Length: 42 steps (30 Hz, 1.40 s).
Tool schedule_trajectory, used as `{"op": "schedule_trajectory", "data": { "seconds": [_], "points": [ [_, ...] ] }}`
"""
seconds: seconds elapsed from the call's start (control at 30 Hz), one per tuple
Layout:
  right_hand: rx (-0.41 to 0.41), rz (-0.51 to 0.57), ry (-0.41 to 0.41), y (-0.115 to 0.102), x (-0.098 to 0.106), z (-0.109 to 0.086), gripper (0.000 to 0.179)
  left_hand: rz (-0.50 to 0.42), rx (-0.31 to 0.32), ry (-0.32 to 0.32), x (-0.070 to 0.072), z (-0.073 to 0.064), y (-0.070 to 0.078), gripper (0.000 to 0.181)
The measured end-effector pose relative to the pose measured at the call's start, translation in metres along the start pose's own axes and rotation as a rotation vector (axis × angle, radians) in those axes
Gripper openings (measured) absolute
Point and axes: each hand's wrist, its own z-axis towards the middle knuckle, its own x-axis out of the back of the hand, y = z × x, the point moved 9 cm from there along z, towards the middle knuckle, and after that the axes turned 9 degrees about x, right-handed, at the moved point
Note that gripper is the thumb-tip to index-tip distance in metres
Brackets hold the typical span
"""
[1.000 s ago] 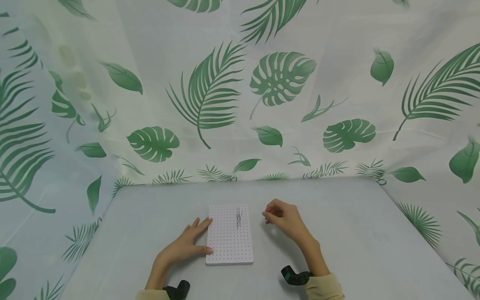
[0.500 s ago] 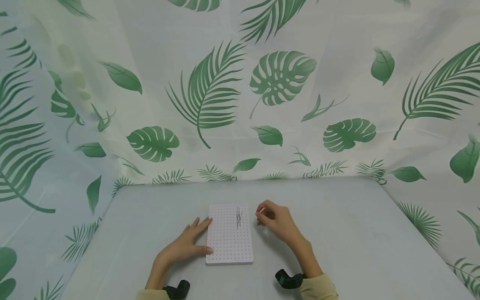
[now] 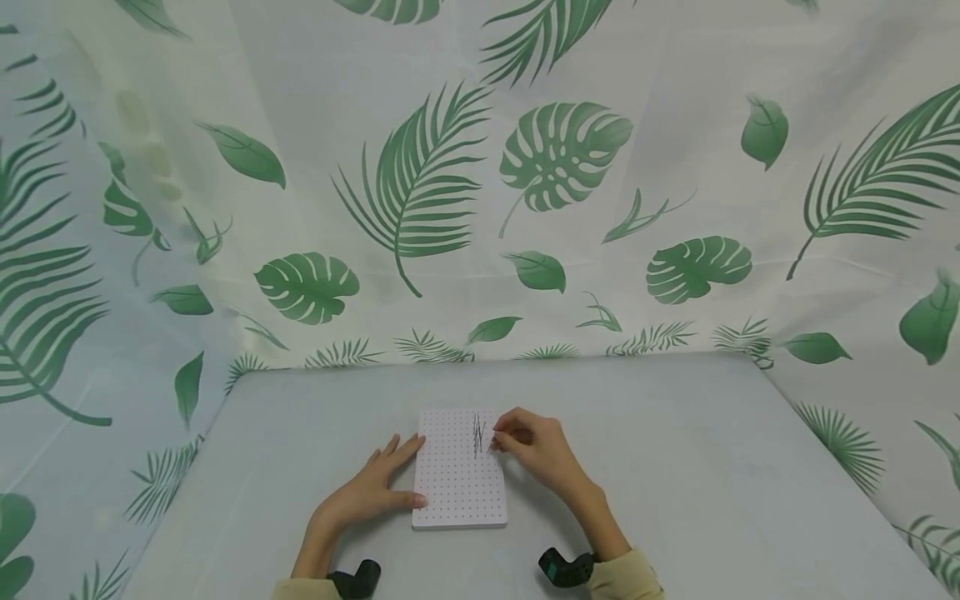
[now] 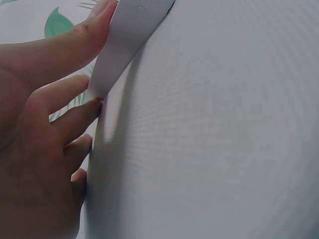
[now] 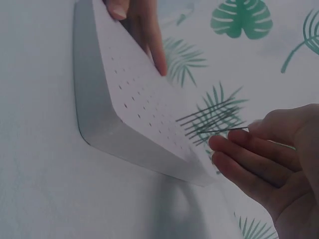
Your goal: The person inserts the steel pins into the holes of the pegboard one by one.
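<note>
A white board with rows of small holes (image 3: 453,487) lies on the table. Several thin dark needles (image 3: 477,435) stand in its holes toward the far right corner. My left hand (image 3: 369,490) rests against the board's left side, fingers spread and straight, the thumb tip over the near left edge. At the board's right edge, my right hand (image 3: 542,450) pinches another thin dark needle (image 5: 234,129) between thumb and fingertips. The right wrist view shows this needle's tip overlapping the standing ones, close over the board's face.
The board rests on a pale table (image 3: 675,475). A white cloth with green leaf prints (image 3: 450,167) hangs behind and at both sides. Black wrist cameras sit on both forearms, the right one (image 3: 566,568) low beside the board.
My right hand has moved left from beside the board to its right edge, carrying the pinched needle. The left hand and the board have stayed where they were.
</note>
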Motion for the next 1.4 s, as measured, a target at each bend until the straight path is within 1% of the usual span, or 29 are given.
{"op": "schedule_trajectory", "data": {
  "seconds": [0.13,0.43,0.67,0.77,0.93,1.23,1.4],
  "points": [
    [0.005,0.015,-0.009,-0.002,-0.005,0.000,0.008,-0.008,0.003,-0.002,0.000,-0.001,0.001,0.096],
    [0.014,-0.013,-0.016,-0.003,-0.008,0.000,0.009,-0.011,-0.001,-0.005,0.000,-0.001,0.001,0.096],
    [0.047,-0.031,-0.007,-0.004,-0.009,0.002,0.009,-0.010,-0.010,-0.002,0.002,0.000,0.001,0.097],
    [0.058,-0.053,-0.008,-0.005,-0.010,0.002,0.009,-0.008,-0.003,0.000,0.002,0.000,0.000,0.097],
    [0.070,-0.088,-0.031,-0.007,-0.012,0.000,0.009,-0.014,0.014,-0.008,-0.002,-0.001,0.000,0.097],
    [0.079,-0.113,-0.050,-0.009,-0.016,-0.002,0.010,-0.019,-0.006,-0.015,-0.004,0.000,0.003,0.096],
    [0.086,-0.117,-0.091,-0.007,-0.019,-0.004,0.011,-0.011,0.001,-0.010,-0.004,-0.001,0.002,0.096]
  ]
}}
